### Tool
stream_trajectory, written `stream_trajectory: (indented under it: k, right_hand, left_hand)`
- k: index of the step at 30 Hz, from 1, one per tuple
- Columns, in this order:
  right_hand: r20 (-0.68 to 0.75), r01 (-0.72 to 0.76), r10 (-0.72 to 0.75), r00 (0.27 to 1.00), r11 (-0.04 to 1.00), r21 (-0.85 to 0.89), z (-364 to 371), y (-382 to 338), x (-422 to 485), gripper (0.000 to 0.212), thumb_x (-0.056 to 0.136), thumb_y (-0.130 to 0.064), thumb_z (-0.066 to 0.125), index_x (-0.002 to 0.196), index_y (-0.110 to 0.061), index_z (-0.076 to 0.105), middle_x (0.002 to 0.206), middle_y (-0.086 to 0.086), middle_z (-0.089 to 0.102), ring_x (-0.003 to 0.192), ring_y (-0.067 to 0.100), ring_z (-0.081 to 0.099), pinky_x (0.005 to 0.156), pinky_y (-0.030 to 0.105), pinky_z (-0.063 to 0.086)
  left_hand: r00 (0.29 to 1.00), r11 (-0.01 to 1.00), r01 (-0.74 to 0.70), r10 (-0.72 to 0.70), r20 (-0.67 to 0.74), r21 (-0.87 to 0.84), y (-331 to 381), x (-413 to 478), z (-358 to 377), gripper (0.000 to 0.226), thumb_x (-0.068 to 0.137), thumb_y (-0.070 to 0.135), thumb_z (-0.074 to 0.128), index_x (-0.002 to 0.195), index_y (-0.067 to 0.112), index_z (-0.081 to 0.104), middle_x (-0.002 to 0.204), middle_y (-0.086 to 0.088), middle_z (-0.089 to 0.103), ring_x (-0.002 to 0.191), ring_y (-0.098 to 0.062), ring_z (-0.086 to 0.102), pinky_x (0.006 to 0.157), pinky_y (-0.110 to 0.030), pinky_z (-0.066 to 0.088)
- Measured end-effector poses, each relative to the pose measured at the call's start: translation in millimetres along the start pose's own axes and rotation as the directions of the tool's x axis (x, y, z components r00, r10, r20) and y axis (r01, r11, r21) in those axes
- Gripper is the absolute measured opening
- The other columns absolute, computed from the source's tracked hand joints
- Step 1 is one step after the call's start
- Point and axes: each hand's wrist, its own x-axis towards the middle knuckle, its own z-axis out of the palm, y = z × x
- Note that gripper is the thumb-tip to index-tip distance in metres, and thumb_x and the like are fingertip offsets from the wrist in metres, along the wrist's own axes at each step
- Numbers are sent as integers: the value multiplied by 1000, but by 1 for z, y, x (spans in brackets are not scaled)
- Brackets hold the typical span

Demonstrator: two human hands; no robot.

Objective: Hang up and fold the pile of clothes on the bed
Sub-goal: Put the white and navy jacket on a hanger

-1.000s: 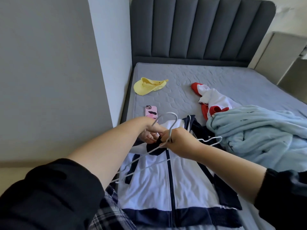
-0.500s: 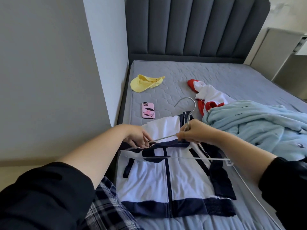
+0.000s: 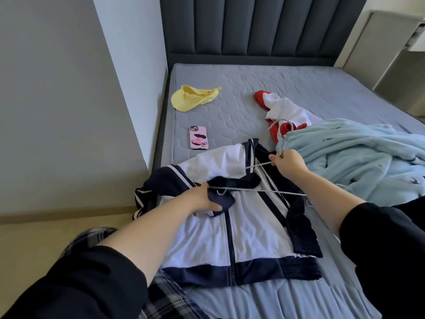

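Fingers of the right hand pinch the wire hanger near its hook, to steer it. The left hand grips the dark collar, likely so one end can slip into the white jacket, flat on the bed.

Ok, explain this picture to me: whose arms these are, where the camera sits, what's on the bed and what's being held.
There is no machine here: the arms belong to a person wearing a camera on the head, so you look forward and down as they do. There is one view only. On the bed lie a white and navy jacket, spread flat, a pink phone, a yellow cap, a red and white top and a heap of light blue cloth. The right hand pinches a wire hanger below its hook, over the jacket. The left hand grips the jacket's navy collar. It looks as if the hanger is being fitted into the jacket.
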Motion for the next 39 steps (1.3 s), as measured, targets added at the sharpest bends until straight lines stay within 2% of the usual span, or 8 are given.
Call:
stream_trajectory:
  k: [3,6,11,16,20,26,32,39]
  right_hand:
    - [-90,-79,92,992,988,129,-2,6,6,29,94,-33,50,79,-11,60,71,4,56,73,21,52,68,28,39]
    - [-191,-111,142,971,980,165,0,11,9,33,95,-31,51,89,-2,64,81,12,61,78,28,56,71,30,43]
    - [-174,-136,155,972,984,118,18,19,2,36,96,-31,52,87,0,66,69,8,58,71,28,55,69,30,40]
    - [-118,-146,164,979,978,152,41,24,0,33,96,-25,52,78,0,64,60,5,53,56,21,48,62,29,35]
    - [-83,-171,189,978,967,187,56,23,3,33,96,-27,50,72,-7,56,65,5,50,63,23,46,67,30,36]
    - [-263,-23,145,954,909,416,56,3,7,34,97,-24,45,67,-13,57,60,-5,51,62,16,48,66,33,39]
    - [-233,3,127,964,872,490,49,-13,5,43,92,-19,46,52,-16,31,38,-11,33,47,13,27,52,30,25]
    - [-224,127,-63,973,950,285,44,-39,-19,50,93,-21,48,48,-17,26,36,-7,30,45,15,29,52,34,24]
  left_hand:
    - [995,998,56,-57,-86,-17,5,6,16,65,73,46,61,127,18,36,103,1,63,79,-23,68,69,-31,55]
    - [983,995,68,-78,-163,-66,13,14,29,72,83,43,55,144,21,25,121,0,55,107,-25,59,89,-38,51]
    - [950,990,136,-141,-279,-36,19,21,37,89,86,47,61,150,26,3,145,-7,30,125,-30,43,91,-39,42]
    - [919,965,257,-262,-295,-55,18,35,39,97,79,58,65,149,22,9,143,-7,31,119,-28,48,76,-35,40]
    - [888,956,286,-291,-357,-69,11,46,45,73,79,53,67,130,15,30,128,-6,40,108,-28,54,67,-35,37]
    - [839,950,202,-294,-458,-239,-20,57,30,20,92,24,47,105,10,55,112,-11,57,98,-35,57,70,-34,39]
    - [728,748,45,-479,-491,-662,-47,42,-17,40,102,27,37,118,-2,58,121,-21,59,112,-38,54,83,-33,38]
    - [682,737,-202,-367,-633,-645,-34,2,-59,31,101,33,36,83,14,52,76,1,55,88,-30,56,73,-31,35]
